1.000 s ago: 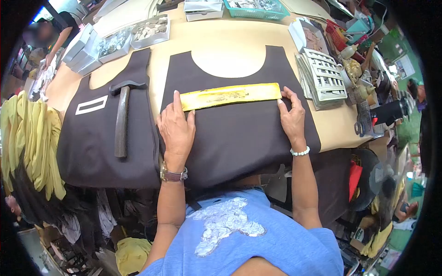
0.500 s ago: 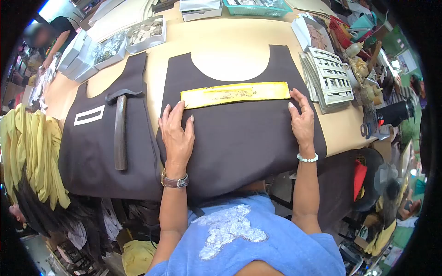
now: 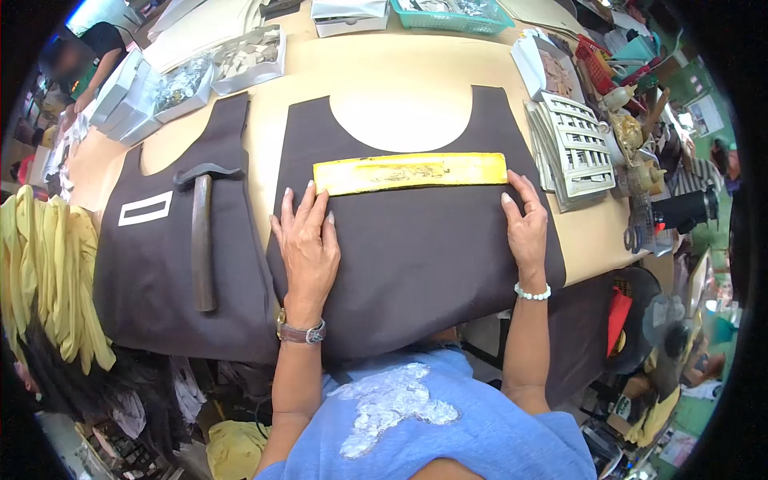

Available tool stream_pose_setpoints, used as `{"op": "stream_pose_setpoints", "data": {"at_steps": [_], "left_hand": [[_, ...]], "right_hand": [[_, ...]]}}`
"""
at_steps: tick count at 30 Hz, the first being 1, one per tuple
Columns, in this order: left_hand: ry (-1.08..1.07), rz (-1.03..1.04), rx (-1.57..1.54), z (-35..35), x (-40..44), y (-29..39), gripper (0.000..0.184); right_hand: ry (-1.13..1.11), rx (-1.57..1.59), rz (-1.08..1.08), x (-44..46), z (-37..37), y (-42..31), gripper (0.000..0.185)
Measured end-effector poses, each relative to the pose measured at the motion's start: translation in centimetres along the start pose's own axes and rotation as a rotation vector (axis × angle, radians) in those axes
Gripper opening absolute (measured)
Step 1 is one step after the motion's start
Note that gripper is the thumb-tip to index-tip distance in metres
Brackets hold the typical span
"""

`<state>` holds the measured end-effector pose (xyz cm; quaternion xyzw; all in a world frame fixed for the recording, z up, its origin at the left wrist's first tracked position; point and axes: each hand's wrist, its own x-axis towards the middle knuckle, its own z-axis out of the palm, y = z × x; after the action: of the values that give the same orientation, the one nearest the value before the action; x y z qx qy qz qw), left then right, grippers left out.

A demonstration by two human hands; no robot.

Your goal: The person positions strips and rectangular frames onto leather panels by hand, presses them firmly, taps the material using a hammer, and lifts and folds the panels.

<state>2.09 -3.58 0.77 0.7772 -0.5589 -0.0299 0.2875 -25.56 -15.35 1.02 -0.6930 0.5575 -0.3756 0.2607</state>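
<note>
A long yellow strip (image 3: 408, 174) with dark smudges lies across the upper part of a dark fabric piece (image 3: 416, 256) with a scooped neckline. My left hand (image 3: 308, 248) rests on the fabric, fingers spread, with fingertips at the strip's lower left corner. At the other end my right hand (image 3: 526, 228) is open, its fingertips at or just beside the strip's right edge. To the left, a hammer (image 3: 203, 240) with a dark handle lies on a second dark fabric piece (image 3: 144, 280), beside a small white rectangular frame (image 3: 146, 209).
White boxes of small parts (image 3: 250, 60) line the table's far left. A teal basket (image 3: 452, 20) stands at the back. Stacked cream slotted panels (image 3: 572, 148) and scissors (image 3: 632, 238) are on the right. Yellow cloth (image 3: 48, 272) hangs at left; a person (image 3: 100, 60) is beyond.
The view has shifted slightly, so the table and fabric appear a little lower. Both hands stay at the ends of the yellow strip, with little visible movement.
</note>
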Motion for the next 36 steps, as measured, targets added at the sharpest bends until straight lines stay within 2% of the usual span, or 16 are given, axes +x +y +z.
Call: {"op": "stream_pose_setpoints", "data": {"at_steps": [21,36], "left_hand": [[-0.023,-0.028,0.017,0.03,-0.04,0.02,0.039],[0.02,0.005,0.001,-0.15,-0.09,0.07,0.033]], "right_hand": [[-0.028,-0.136,-0.041,-0.14,0.29,-0.25,0.035],[-0.038,-0.173,-0.063,-0.2,0.29,-0.36,0.036]]}}
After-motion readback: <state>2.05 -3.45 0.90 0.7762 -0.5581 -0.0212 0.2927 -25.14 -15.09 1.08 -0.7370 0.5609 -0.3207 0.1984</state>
